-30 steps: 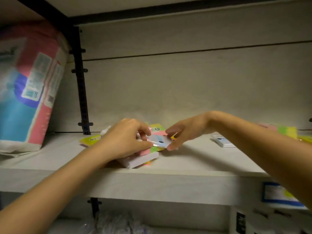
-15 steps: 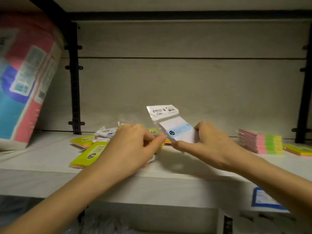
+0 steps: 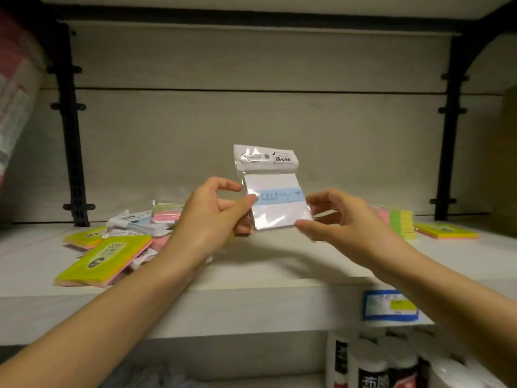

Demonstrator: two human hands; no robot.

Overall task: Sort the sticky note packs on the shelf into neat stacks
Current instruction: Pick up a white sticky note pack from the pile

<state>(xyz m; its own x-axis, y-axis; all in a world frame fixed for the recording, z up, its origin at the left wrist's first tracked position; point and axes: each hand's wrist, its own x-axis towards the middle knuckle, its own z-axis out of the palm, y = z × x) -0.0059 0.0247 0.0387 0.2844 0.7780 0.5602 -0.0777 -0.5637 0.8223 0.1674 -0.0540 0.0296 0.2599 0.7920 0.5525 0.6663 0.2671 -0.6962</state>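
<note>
I hold the white, blue-banded sticky note pack in its clear plastic sleeve (image 3: pixel 275 203) upright above the pale shelf (image 3: pixel 251 264), left hand (image 3: pixel 208 219) pinching its left edge, right hand (image 3: pixel 344 219) its lower right corner. I judge the slick sleeve could slip from such light pinches.

One camera here, riding on the person's head, facing straight into the shelf (image 3: pixel 279 264) and tipped slightly down. It's close: the back panel (image 3: pixel 251 121) fills the middle, the shelf's front edge crosses the lower frame, and the left forearm (image 3: pixel 117 309) and right forearm (image 3: pixel 436 278) stretch up from the bottom corners.
</note>
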